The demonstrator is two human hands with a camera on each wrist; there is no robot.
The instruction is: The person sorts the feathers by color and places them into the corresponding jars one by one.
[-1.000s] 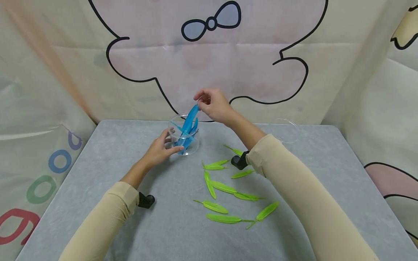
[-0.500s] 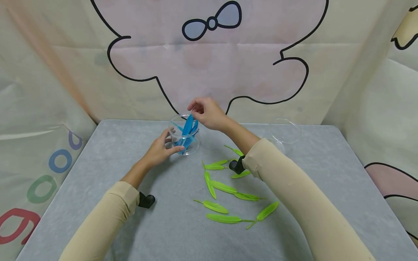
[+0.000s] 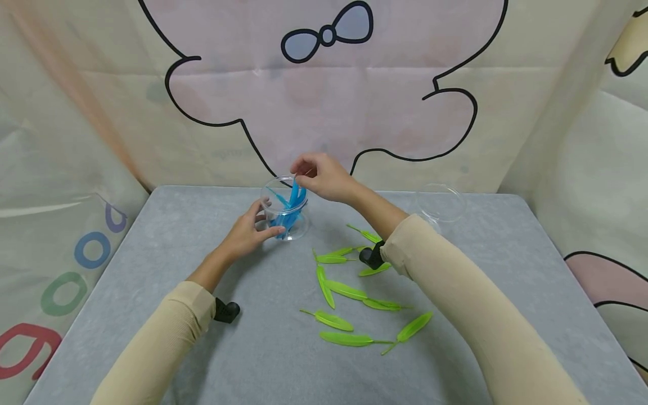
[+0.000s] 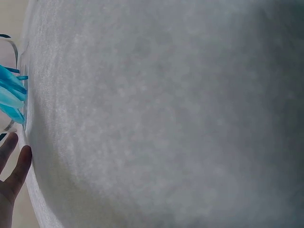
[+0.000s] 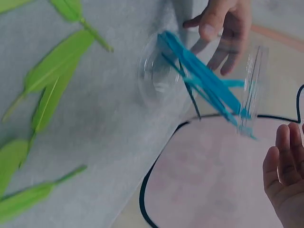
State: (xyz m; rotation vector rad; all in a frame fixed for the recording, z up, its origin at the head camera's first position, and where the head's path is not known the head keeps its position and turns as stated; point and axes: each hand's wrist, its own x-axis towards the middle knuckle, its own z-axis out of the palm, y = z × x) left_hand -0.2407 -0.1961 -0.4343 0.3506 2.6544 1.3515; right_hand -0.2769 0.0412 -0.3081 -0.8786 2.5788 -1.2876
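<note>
Blue feathers (image 3: 295,198) lean together inside a clear cup near the far edge of the table, their tips reaching up to its mouth. Behind everything hangs a cream backdrop (image 3: 385,107), printed with a large pale pink shape outlined in black and a grey-blue bow; coloured loops run down its left side. Below it spreads the grey table (image 3: 273,371), which has a soft, mottled surface. Two beige sleeves (image 3: 471,292) come in from the near side. Out of them reach the hands: the left hand (image 3: 243,235) grasps the cup, its thumb low on the near side and its other fingers bent round the wall, while the right hand (image 3: 326,177) is released, its fingers loosely bent just beside the cup's mouth, and the right wrist view shows it holding nothing. Next in size is the clear cup (image 5: 255,66) itself, mouth upward, with the feathers showing through its wall. Another clear round container (image 3: 442,220) sits toward the back right, partly covered by the right sleeve. Smaller black pieces (image 3: 228,311) stick out at both wrists. Slimmest are the green feathers (image 3: 345,290), scattered flat between the arms, some crossing or touching, others apart, their thin quills pointing various ways.
</note>
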